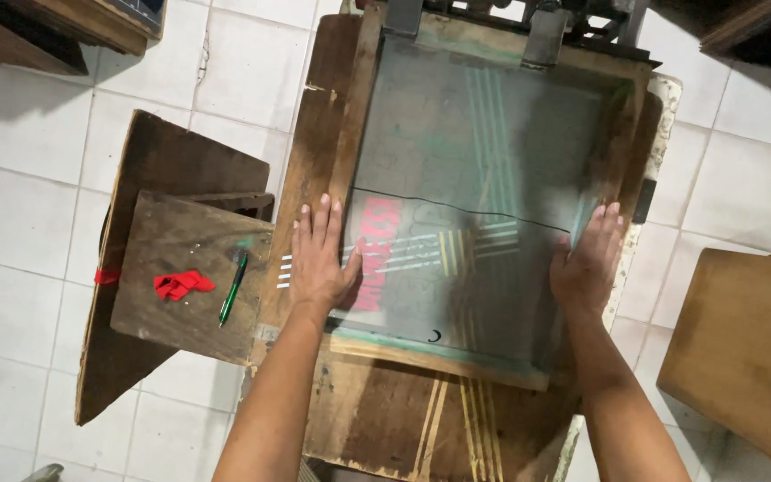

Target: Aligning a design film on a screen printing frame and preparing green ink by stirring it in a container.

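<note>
Far left, on a white tiled floor (37, 134): small wooden stand (185, 268) bearing a red scrap (182, 284) and a green pen (233, 288), well apart from either hand. Centre, on a worn wooden table (377, 419): screen frame (354, 134), hinged at the far edge and lying nearly flat, mesh showing pale stripes and red lettering; left hand (320, 259) open, palm down, fingers spread over the frame's left rail; right hand (589, 259) open likewise, flat against the right rail. Far right: corner of a brown board (747, 348), untouched.
</note>
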